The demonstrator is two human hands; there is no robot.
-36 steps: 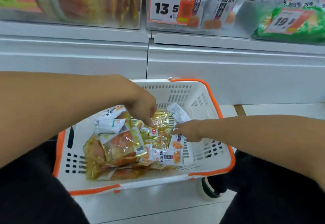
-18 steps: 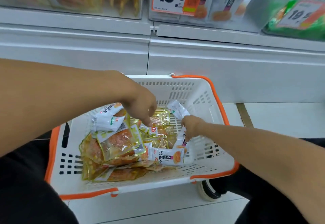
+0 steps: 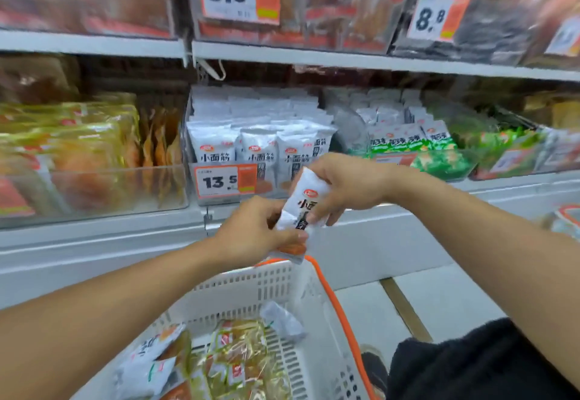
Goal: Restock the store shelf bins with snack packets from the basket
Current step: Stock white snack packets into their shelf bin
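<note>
Packet (image 3: 303,211) had left the basket (image 3: 282,286) since a moment earlier; I pinched it with left hand (image 3: 254,231) and right hand (image 3: 343,184), before the matching bin (image 3: 251,145), so placing was next.

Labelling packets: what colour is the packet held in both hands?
White with black characters, a red logo and an orange bottom: the packet, head view.
</note>
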